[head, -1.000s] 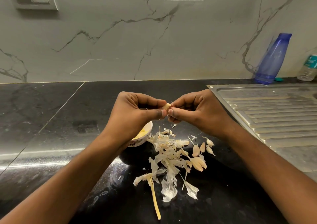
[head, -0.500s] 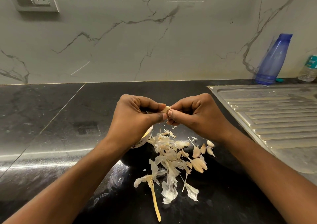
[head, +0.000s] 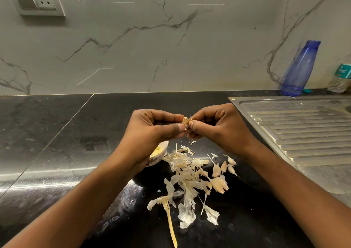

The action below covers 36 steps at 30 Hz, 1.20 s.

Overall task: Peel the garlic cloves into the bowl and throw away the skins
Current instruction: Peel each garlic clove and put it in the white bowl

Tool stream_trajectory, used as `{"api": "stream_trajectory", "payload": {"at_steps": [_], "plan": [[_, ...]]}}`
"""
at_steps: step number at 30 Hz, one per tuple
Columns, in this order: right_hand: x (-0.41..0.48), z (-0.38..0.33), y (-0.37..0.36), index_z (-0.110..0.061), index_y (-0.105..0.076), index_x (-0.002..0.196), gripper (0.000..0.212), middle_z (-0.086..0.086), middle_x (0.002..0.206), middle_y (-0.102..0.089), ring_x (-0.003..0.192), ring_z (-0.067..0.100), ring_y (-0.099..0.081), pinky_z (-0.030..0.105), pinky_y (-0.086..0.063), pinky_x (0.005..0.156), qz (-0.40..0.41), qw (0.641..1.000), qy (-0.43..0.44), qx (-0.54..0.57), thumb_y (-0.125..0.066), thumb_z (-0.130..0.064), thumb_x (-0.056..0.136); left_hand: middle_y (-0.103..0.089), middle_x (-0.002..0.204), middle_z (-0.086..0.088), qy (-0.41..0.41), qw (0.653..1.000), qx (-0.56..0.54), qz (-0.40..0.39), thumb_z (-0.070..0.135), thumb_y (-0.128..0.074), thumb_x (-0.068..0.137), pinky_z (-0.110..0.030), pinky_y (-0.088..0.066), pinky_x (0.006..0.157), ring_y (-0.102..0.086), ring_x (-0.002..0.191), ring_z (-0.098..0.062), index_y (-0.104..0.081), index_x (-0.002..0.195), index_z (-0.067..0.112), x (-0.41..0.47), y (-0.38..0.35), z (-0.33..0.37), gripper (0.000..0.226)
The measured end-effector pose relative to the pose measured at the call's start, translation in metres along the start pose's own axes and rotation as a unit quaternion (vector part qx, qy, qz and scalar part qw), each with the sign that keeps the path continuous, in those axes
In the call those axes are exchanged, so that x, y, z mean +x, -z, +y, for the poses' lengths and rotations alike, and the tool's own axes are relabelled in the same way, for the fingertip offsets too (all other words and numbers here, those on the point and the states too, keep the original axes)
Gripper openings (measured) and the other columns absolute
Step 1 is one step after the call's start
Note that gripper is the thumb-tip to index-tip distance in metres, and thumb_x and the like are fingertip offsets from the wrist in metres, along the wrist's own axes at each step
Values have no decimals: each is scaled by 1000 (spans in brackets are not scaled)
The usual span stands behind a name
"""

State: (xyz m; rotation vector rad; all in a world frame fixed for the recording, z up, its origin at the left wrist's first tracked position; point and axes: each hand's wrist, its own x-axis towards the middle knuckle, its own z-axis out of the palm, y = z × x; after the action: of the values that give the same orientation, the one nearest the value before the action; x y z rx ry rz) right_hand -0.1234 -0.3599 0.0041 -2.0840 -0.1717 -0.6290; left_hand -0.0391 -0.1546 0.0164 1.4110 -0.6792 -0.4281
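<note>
- the left hand point(head: 152, 132) pinches a clove point(head: 184, 121) between thumb and forefinger; its other fingers are curled into the palm.
- the clove is held in the air between the two hands, above the far edge of the skins point(head: 186, 173).
- only the clove's blunt end shows, pointing up and away toward the wall point(head: 171, 48); its long axis runs up out of the fingers, which hide the rest.
- the right hand point(head: 218, 128) has its fingers curled, and its thumb and forefinger pinch the clove's right side, where a shred of skin sticks out.
- the bowl point(head: 161, 152) sits on the counter point(head: 57, 152) under the left wrist, mostly hidden, with yellow peeled pieces inside.
- the skins lie in a loose pile just right of the bowl.
- unpeeled cloves point(head: 218, 183) lie flat at the pile's right edge.
- a dry stem point(head: 171, 227) lies at the near edge, lengthwise toward the person.
- a steel drainboard point(head: 303, 133) is to the right; a blue bottle point(head: 300, 69) and a clear bottle point(head: 341, 78) stand by the wall.
</note>
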Motion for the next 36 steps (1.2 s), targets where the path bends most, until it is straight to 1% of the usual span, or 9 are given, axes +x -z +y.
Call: {"api": "stream_trajectory", "payload": {"at_steps": [3,6,8,12,15,20,23,27,36], "plan": [[0,-1,2,0,-80,99,8,8,84,-80,75,25,-79,35,-66,71,-3,1000,-4,11,-75,-6,95,-80,100,-17,18,999,-37,-5,-7,-74,82,-27,-64,79,-80,95,-30,-77,104,0,1,0,1,23],[0,-2,3,1,-80,101,10,9,86,-80,77,26,-80,34,-66,72,-7,1000,-6,21,-76,-5,94,-80,102,-17,11,999,-43,-8,5,-77,74,-31,-65,82,-79,96,-30,-75,110,1,1,2,1,37],[-1,-3,2,1,-80,102,12,9,87,-80,78,25,-80,33,-66,72,-11,1000,-3,24,-77,-7,93,-80,102,-17,-1,1000,-26,-9,10,-78,72,-33,-65,83,-79,96,-30,-75,111,1,2,3,1,40],[-1,-3,1,-1,-80,103,13,6,87,-81,77,24,-80,35,-66,72,-15,1000,3,12,-78,-10,94,-81,99,-13,-21,999,24,-6,5,-77,81,-36,-65,85,-79,94,-29,-78,105,3,3,5,0,25],[-1,-3,3,-2,-80,105,14,5,88,-81,78,23,-80,36,-66,73,-12,1000,5,2,-78,-10,94,-81,96,-12,-23,999,44,-4,0,-76,85,-32,-66,81,-80,91,-28,-79,101,5,2,5,0,18],[0,-2,4,-2,-80,105,12,6,90,-81,80,23,-80,37,-67,75,-12,1000,9,-10,-77,-6,94,-81,94,-10,-33,998,62,-2,0,-75,86,-27,-65,77,-80,88,-27,-80,100,7,2,3,0,15],[0,-2,4,-4,-80,105,14,4,90,-81,80,23,-80,38,-67,74,-15,1000,11,-11,-78,-11,94,-82,92,-7,-53,994,96,5,1,-76,87,-26,-64,77,-80,86,-24,-81,99,9,2,3,-1,15],[1,-1,5,-3,-81,106,16,4,91,-81,81,22,-80,37,-67,74,-26,999,12,-23,-78,-13,94,-82,91,-5,-67,989,134,2,3,-77,88,-30,-65,80,-80,85,-22,-81,100,11,3,3,-3,15],[1,2,6,-1,-81,105,17,7,90,-81,81,24,-79,35,-67,75,-42,999,5,-9,-77,-13,94,-82,92,-6,-67,988,141,-19,3,-77,88,-37,-66,81,-80,87,-24,-81,99,11,4,5,-6,15]]}}
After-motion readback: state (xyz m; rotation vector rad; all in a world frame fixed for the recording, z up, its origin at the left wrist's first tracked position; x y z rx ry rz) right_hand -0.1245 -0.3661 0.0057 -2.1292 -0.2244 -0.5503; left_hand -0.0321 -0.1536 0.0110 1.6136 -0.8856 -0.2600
